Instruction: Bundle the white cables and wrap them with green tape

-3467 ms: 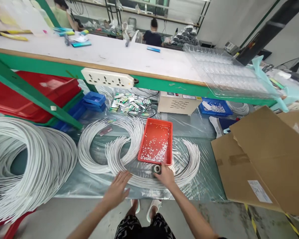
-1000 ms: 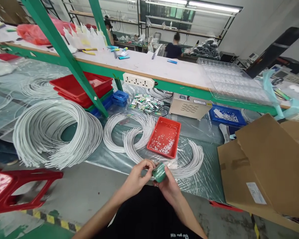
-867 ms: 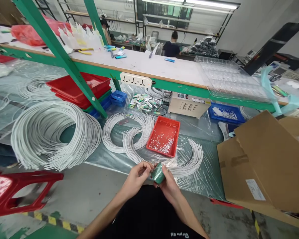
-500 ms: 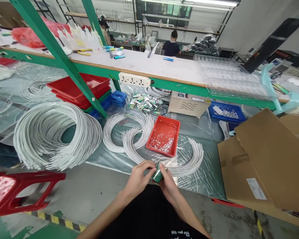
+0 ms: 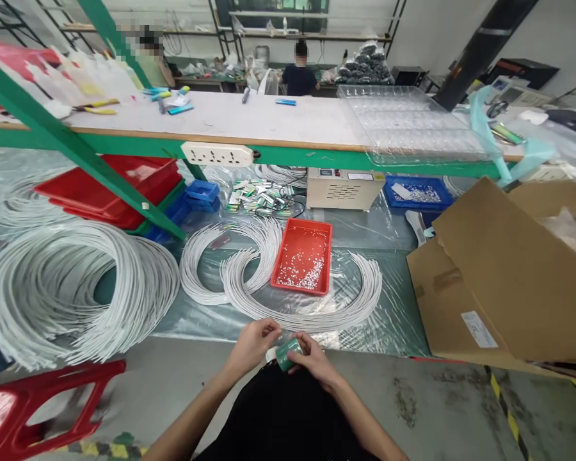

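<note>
My right hand [image 5: 312, 362] grips a small shiny green cylinder [image 5: 288, 354] with a white end, held tilted at the table's front edge, close to my body. I cannot tell whether it is a roll or a bottle. Just left of it, my left hand [image 5: 256, 342] is closed in a pinch. A clear, film-like bit shows between the fingertips and the cylinder, too faint to name. Beyond both hands, a curved bundle of white cables [image 5: 312, 321] lies on the plastic-covered table. Behind that bundle sits a red tray [image 5: 300, 246] with many tiny silvery pieces.
Large coils of white cable [image 5: 139, 288] lie at left, above a red stool [image 5: 77, 390]. An open cardboard box [image 5: 499, 275] stands at right. A green-edged shelf [image 5: 307, 153] with a power strip [image 5: 218, 154] crosses behind. Two people sit in the background.
The green cylinder has turned from nearly upright to tilted, its white end now showing at left. My left hand has drawn slightly away from it. The camera view has shifted right.
</note>
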Motion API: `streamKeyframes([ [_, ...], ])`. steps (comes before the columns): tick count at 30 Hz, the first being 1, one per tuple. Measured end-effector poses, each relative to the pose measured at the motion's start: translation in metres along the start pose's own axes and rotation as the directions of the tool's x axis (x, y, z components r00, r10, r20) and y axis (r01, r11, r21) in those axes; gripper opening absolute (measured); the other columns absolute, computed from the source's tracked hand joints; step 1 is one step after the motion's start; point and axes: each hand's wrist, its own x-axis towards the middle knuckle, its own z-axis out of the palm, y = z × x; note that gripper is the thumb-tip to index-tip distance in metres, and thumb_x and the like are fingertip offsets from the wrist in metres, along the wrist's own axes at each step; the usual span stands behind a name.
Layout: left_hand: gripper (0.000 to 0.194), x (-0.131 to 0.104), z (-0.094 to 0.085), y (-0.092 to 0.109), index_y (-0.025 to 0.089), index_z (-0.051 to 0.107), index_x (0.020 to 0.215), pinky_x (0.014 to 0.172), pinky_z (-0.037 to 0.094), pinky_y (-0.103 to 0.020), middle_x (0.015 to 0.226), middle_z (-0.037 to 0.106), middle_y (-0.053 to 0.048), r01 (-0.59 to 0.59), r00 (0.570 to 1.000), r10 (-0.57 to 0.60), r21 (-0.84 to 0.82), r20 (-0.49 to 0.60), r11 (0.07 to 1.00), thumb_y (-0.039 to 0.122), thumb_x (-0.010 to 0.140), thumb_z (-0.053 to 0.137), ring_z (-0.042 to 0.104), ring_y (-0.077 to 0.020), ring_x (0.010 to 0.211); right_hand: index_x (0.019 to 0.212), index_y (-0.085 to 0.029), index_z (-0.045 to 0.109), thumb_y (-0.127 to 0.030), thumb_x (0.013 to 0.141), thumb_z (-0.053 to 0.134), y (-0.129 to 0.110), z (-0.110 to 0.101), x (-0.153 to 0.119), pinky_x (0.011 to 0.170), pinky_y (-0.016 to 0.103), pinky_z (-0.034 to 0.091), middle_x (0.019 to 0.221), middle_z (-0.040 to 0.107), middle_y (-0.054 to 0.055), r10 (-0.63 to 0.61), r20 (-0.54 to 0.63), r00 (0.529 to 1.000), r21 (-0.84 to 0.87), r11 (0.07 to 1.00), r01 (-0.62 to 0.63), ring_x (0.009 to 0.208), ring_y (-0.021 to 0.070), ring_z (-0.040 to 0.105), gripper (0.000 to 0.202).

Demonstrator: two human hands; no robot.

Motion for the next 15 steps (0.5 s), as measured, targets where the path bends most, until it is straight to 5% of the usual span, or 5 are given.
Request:
streamKeyframes([
  [4, 0.025, 0.040, 0.005, -0.014, 0.016, 0.069, 0.078, 0.067, 0.047, -0.026, 0.074, 0.072, -0.004, -0.044, 0.979, 0.014, 0.143, 0.204, 0.989, 0.037, 0.082, 0.056, 0.067, -0.0198, 0.073, 0.101, -0.021, 0.063, -0.038, 0.050, 0.093, 0.030, -0.016, 0.002, 0.058, 0.032, 0.059, 0.092, 0.067, 0.003, 0.136, -0.072, 0.988, 0.180, 0.976, -0.121, 0.082, 0.0232, 0.066, 0.062],
  [8, 0.022, 0.090, 0.031, -0.028, 0.015, 0.072, 0.075, 0.068, 0.047, -0.023, 0.073, 0.073, -0.004, -0.104, 0.915, 0.027, 0.169, 0.402, 0.980, 0.033, 0.079, 0.059, 0.067, -0.0184, 0.073, 0.096, -0.019, 0.064, -0.055, 0.059, 0.085, 0.054, -0.017, 0.016, 0.047, 0.030, 0.057, 0.087, 0.064, 0.005, 0.269, -0.315, 0.910, 0.312, 0.935, -0.168, 0.072, 0.0217, 0.065, 0.055],
  [15, 0.020, 0.150, 0.063, -0.044, 0.017, 0.076, 0.081, 0.073, 0.044, -0.027, 0.082, 0.075, -0.006, -0.115, 0.947, -0.016, 0.385, 0.320, 0.916, 0.028, 0.083, 0.059, 0.068, -0.0225, 0.084, 0.082, -0.021, 0.058, -0.040, 0.067, 0.082, 0.058, -0.015, 0.036, 0.052, 0.029, 0.059, 0.082, 0.063, 0.003, 0.298, -0.531, 0.794, 0.389, 0.918, -0.084, 0.078, 0.0220, 0.067, 0.034],
])
